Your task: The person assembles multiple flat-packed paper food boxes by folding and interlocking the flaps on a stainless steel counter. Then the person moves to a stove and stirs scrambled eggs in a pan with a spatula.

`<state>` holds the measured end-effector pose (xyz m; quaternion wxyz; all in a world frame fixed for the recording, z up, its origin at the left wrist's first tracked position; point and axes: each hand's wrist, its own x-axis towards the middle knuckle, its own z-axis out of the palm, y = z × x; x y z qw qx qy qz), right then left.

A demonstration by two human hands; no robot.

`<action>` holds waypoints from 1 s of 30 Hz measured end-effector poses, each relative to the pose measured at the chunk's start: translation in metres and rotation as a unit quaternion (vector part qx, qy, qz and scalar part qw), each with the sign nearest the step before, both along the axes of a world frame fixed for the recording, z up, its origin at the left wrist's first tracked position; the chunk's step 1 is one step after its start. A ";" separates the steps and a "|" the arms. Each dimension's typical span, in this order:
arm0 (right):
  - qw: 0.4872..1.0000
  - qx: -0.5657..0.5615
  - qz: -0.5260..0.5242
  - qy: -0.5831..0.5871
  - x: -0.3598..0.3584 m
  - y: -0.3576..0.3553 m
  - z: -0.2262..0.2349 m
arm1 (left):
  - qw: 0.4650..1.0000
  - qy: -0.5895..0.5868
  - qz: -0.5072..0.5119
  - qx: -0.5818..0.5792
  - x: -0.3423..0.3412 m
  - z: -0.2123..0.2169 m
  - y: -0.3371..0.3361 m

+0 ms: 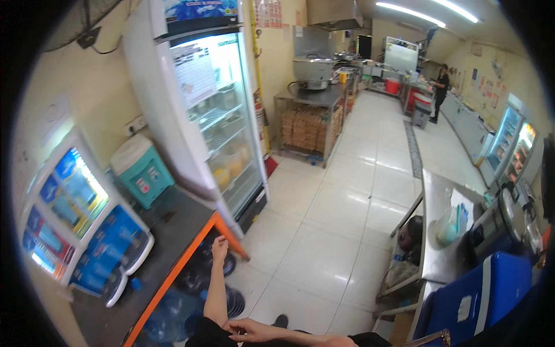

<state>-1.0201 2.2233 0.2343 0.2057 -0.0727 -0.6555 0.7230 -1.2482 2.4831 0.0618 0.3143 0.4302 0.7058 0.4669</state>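
My left forearm reaches forward from the lower edge, with my left hand [219, 247] raised beside the orange edge of a dark counter [173, 225]. Its fingers are loosely curled, and no object shows in them. Across my body comes my right arm. My right hand [253, 331] is at my left elbow, its fingers closed on the rolled black sleeve [211, 333]. Below the counter are large clear blue water jugs [167, 315], partly hidden by the counter and my arm.
On the counter stand a twin drink dispenser [110, 231] and a teal cooler box [141, 170]. A glass-door fridge [217, 127] rises beyond. To the right are a steel table [436, 254] and a blue cooler [480, 295]. Far down the tiled floor [324, 231] stands a person [441, 92].
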 end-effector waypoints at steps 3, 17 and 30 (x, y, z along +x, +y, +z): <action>0.981 0.018 -0.146 -0.128 0.055 0.086 -0.037 | 0.987 -0.056 -0.119 0.091 0.111 0.071 0.103; 0.656 0.058 -0.523 -0.542 0.439 0.450 -0.130 | 0.548 -0.298 -0.657 0.424 0.368 0.394 0.318; 0.680 -0.089 -0.551 -0.476 0.670 0.838 -0.271 | 0.504 -0.591 -0.569 0.271 0.625 0.427 0.681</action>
